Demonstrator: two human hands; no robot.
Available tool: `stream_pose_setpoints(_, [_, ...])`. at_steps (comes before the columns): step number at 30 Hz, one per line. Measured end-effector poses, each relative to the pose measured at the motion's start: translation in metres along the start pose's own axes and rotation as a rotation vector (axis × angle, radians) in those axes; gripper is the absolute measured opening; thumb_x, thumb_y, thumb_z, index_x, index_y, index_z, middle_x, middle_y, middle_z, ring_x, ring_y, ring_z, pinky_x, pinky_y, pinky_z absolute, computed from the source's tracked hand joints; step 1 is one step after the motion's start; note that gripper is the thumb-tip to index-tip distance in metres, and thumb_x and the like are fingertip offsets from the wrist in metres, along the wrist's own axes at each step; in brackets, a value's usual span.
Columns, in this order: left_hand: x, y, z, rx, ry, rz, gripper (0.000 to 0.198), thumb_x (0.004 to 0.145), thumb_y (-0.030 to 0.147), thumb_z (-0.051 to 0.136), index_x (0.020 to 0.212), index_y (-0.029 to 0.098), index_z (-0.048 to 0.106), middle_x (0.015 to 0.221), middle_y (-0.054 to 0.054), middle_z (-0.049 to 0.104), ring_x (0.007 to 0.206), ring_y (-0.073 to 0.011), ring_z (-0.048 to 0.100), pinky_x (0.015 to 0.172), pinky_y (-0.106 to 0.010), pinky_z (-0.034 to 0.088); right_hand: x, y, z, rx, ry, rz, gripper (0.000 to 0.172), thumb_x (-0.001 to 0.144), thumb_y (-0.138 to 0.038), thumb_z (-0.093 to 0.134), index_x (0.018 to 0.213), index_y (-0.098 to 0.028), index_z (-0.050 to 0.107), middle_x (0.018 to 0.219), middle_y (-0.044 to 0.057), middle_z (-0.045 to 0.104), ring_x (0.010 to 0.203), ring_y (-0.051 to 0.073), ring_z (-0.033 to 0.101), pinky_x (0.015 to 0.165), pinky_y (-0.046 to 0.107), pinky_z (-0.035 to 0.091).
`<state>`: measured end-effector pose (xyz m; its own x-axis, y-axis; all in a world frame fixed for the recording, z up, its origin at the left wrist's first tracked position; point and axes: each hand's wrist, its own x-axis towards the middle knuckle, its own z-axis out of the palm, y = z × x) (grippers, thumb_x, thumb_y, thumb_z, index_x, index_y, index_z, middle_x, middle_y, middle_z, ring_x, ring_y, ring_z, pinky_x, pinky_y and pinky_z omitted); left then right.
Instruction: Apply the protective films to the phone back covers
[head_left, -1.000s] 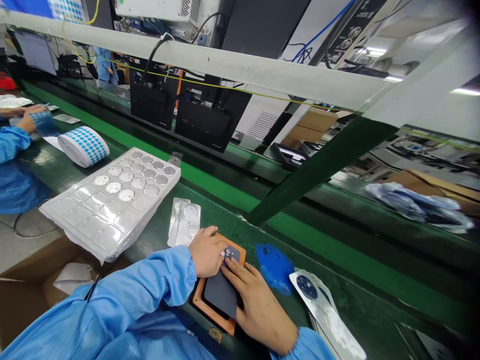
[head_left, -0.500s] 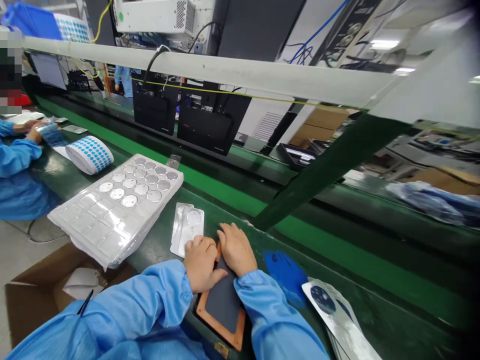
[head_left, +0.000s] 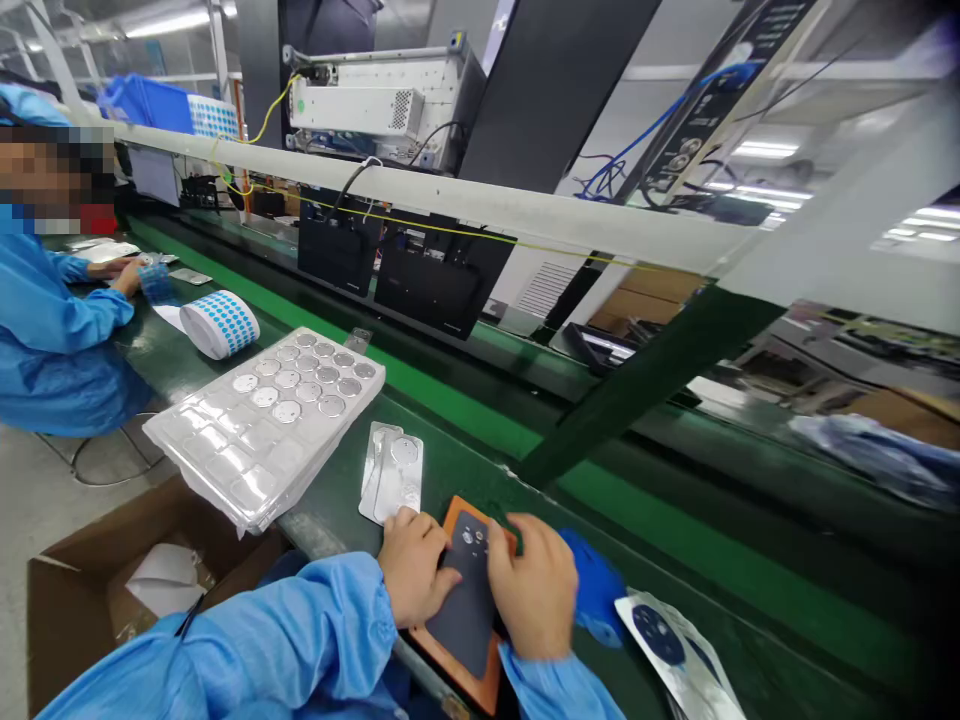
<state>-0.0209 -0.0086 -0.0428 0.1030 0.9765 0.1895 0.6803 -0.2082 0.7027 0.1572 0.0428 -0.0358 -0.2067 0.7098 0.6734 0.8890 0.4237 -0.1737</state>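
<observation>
Closest thing is the pair of blue sleeves, and both hands are right at the bench edge. Left hand (head_left: pixel 412 568) has its fingers bent beside the orange frame (head_left: pixel 454 676) with the thumb reaching over the dark grey phone back (head_left: pixel 465 615). Right hand (head_left: pixel 536 590) is a bit blurry, half curled over the frame's other side, thumb near the camera holes. Can't tell if either one is really gripping. The phone back itself lies inside that frame, camera end pointing away from the person.

Down on the left there's an open cardboard box (head_left: pixel 67 625) with crumpled white paper (head_left: pixel 163 578) in it. To the right of the hands are a blue blob of something (head_left: pixel 592 585) and a shiny clear pack (head_left: pixel 686 650) showing a black round camera piece. Just beyond the left hand, a small blister pack (head_left: pixel 397 475) sits on the green bench (head_left: pixel 337 520), and past that a big clear plastic tray (head_left: pixel 262 440) with round silver discs at its far end.

Further off, a white roll with blue dots (head_left: pixel 220 325), then a co-worker in blue (head_left: pixel 60 340), hands at a blue-dotted strip. Way back, dark flat panels (head_left: pixel 442 275) under a white beam (head_left: pixel 450 195), and a blue bin (head_left: pixel 146 102) up top
</observation>
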Motion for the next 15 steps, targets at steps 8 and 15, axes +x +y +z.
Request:
stream_pose_setpoints(8, [-0.011, 0.011, -0.007, -0.157, 0.043, -0.007, 0.025, 0.089, 0.040, 0.058, 0.097, 0.023, 0.074, 0.109, -0.007, 0.069, 0.112, -0.0303, 0.048, 0.100, -0.051, 0.033, -0.098, -0.038, -0.039, 0.142, -0.141, 0.100, 0.038, 0.094, -0.041, 0.050, 0.125, -0.021, 0.059, 0.123, 0.014, 0.064, 0.113, 0.033, 0.058, 0.089, 0.048, 0.050])
stream_pose_setpoints(15, [0.015, 0.004, -0.035, -0.740, -0.155, -0.213, 0.037, 0.094, 0.045, 0.048, 0.102, 0.015, 0.069, 0.085, -0.003, 0.070, 0.081, -0.0184, 0.062, 0.076, -0.030, 0.049, -0.038, -0.082, -0.018, 0.179, -0.274, -0.185, 0.067, 0.093, -0.033, 0.049, 0.153, -0.015, 0.025, 0.154, 0.018, 0.035, 0.141, 0.036, 0.034, 0.109, 0.057, 0.038])
